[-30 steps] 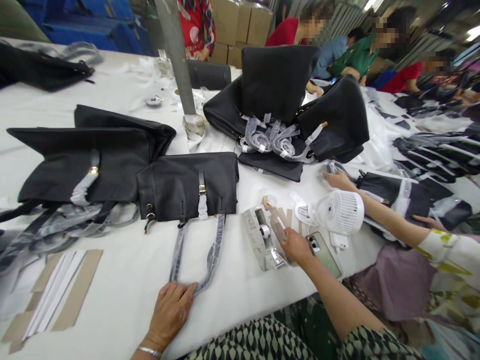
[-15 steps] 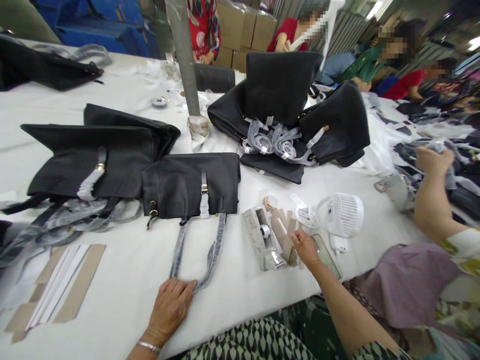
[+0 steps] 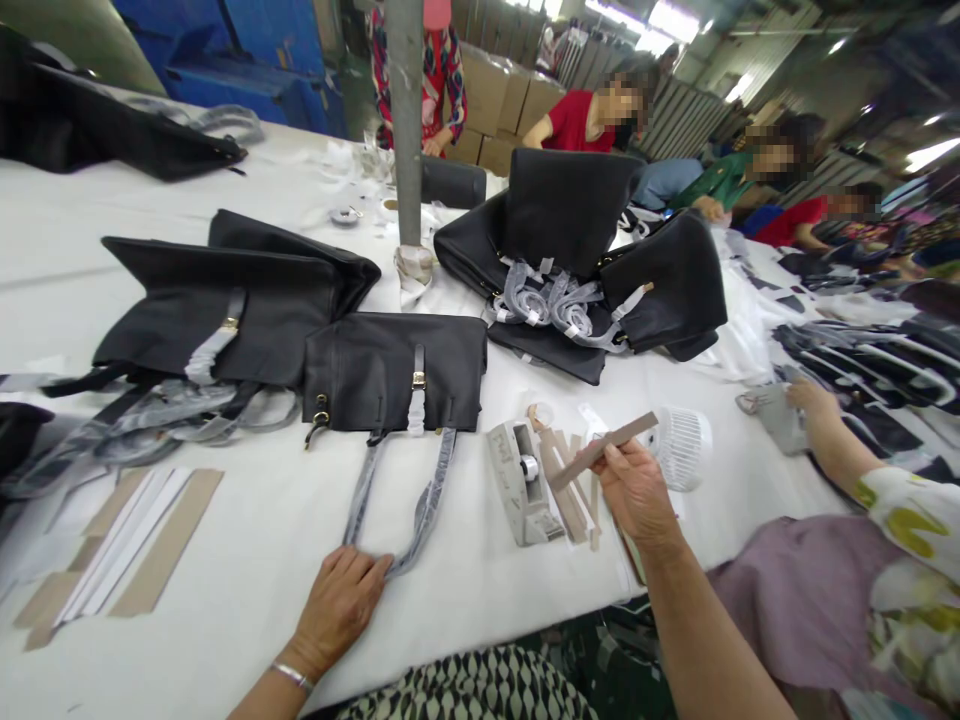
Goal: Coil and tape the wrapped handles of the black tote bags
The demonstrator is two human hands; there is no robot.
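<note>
strip (image 3: 587, 459) lifted in right hand (image 3: 637, 490), left hand (image 3: 341, 608) on handle (image 3: 429, 508), near table edge (image 3: 517, 615)

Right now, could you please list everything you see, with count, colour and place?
Table: one, white, centre.
Front bag: one, black, middle of table.
Handle: one, dark, film-wrapped, near side of front bag.
Other bags: several, black, left of and behind front bag.
Tape dispenser: one, grey, right of handle.
Loose strips: many, brown or white, beside dispenser and far left.
Fan: one, white, right of dispenser.
Post: one, grey, behind front bag.
Cartons: several, brown, background.
Dark goods: uncounted, mostly black, far right.
Co-workers: at least five, mixed colours, back and right.
Left hand: one, silver bracelet, on handle.
Right hand: one, bare, holding a brown strip.
</note>
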